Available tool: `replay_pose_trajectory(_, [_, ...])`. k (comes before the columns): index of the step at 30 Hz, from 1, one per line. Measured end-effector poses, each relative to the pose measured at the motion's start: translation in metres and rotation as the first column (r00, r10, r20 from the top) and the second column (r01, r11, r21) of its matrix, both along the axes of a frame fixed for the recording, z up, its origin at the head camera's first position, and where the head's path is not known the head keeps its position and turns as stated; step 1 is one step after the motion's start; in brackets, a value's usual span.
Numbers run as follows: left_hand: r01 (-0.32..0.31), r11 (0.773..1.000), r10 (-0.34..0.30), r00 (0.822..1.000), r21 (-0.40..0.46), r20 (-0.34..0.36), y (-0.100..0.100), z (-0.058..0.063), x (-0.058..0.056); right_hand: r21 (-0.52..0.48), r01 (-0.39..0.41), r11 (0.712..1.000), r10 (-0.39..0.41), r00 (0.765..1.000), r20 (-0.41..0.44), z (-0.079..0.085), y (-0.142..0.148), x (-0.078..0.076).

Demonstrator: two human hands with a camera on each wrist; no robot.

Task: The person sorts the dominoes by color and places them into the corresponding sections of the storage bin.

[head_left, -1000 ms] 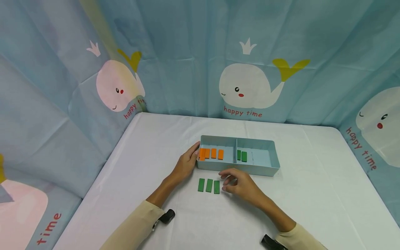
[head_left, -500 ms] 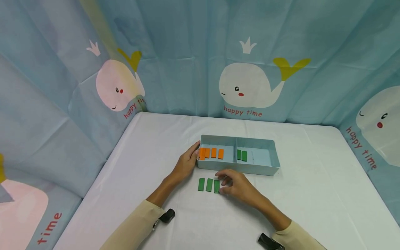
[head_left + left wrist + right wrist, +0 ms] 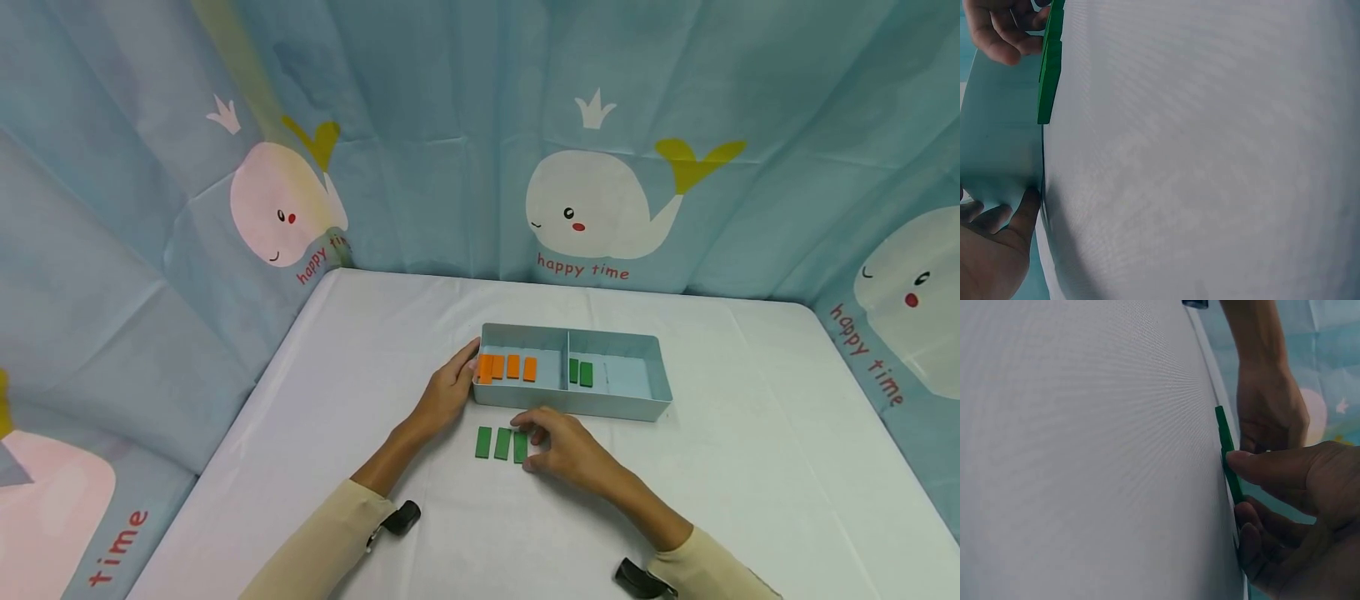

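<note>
A light blue two-part box [image 3: 600,406] stands on the white tablecloth. My left hand [image 3: 441,404] holds its left end, the thumb against the wall in the left wrist view. Three green tiles lie in a row in front of the box: a left tile [image 3: 483,442], a middle tile [image 3: 502,444] and a right tile [image 3: 521,450]. My right hand [image 3: 566,450] pinches the right green tile end to end, thumb at the near end and fingertips at the far end. In the right wrist view its thumb [image 3: 1250,464] touches the green edge.
Several orange tiles [image 3: 513,367] lie in the box's left compartment, one leaning at the left wall. Two green tiles [image 3: 586,375] are in the right compartment beside the divider [image 3: 567,358]. A blue whale-print curtain [image 3: 435,200] hangs behind the table.
My right hand has moved slightly left, from beside the right green tile to closing thumb and fingers on it. The left hand, box and tiles have not moved visibly.
</note>
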State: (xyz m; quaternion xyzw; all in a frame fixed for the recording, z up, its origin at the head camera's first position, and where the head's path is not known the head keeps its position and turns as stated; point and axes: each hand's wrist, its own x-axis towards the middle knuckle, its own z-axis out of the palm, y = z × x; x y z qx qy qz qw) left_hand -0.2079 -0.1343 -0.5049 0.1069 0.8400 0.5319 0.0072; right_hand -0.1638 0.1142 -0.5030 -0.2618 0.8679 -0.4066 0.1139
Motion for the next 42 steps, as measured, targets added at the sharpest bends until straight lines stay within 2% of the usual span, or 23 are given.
replay_pose_trajectory(7, [0.008,1.0,-0.008,1.0,-0.003,-0.008,-0.001,-0.002,0.0,0.053,-0.002,0.999,0.004,0.999,-0.037,0.001,-0.002,0.003])
replay_pose_trajectory(13, [0.017,1.0,-0.017,1.0,0.0,-0.006,-0.001,-0.002,0.0,0.052,0.003,0.999,-0.001,0.999,-0.046,0.0,-0.002,0.003])
replay_pose_trajectory(23, [0.02,1.0,-0.02,1.0,0.014,0.004,-0.001,-0.001,0.001,0.005,0.006,1.0,-0.005,1.0,-0.029,0.001,0.003,0.005])
replay_pose_trajectory(35, [0.014,1.0,-0.015,1.0,0.021,0.006,0.0,0.0,0.0,-0.066,0.03,0.997,-0.028,0.999,0.042,0.015,0.015,0.009])
replay_pose_trajectory(42, [0.009,1.0,-0.009,1.0,0.016,0.005,0.0,0.0,0.001,-0.11,0.028,0.994,-0.023,0.999,0.048,0.02,0.023,0.008])
